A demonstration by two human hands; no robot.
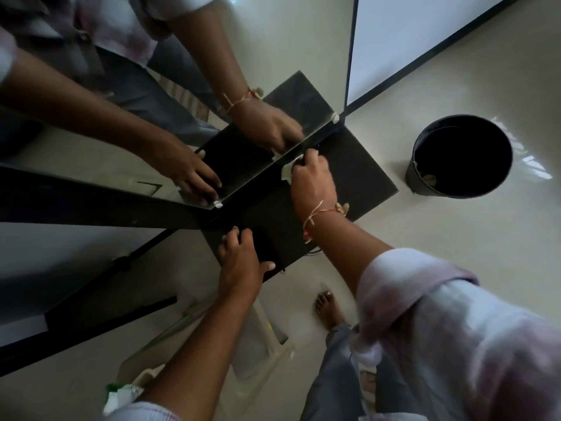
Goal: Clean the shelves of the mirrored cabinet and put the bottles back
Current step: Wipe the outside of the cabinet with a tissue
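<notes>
A dark shelf (361, 174) juts out from the mirror (273, 50) of the cabinet. My right hand (312, 180) presses a small white cloth (287, 171) onto the shelf right where it meets the mirror. My left hand (239, 259) rests on the shelf's near front edge, thumb hooked over the rim, fingers spread flat. Both hands and arms appear reflected in the mirror above. No bottles show on the shelf.
A black bucket (461, 156) stands on the pale tiled floor to the right. Below the shelf are a white plastic stool (258, 335), a green-and-white packet (118, 396) at lower left and my bare foot (328, 308). A dark cabinet frame (91, 205) runs left.
</notes>
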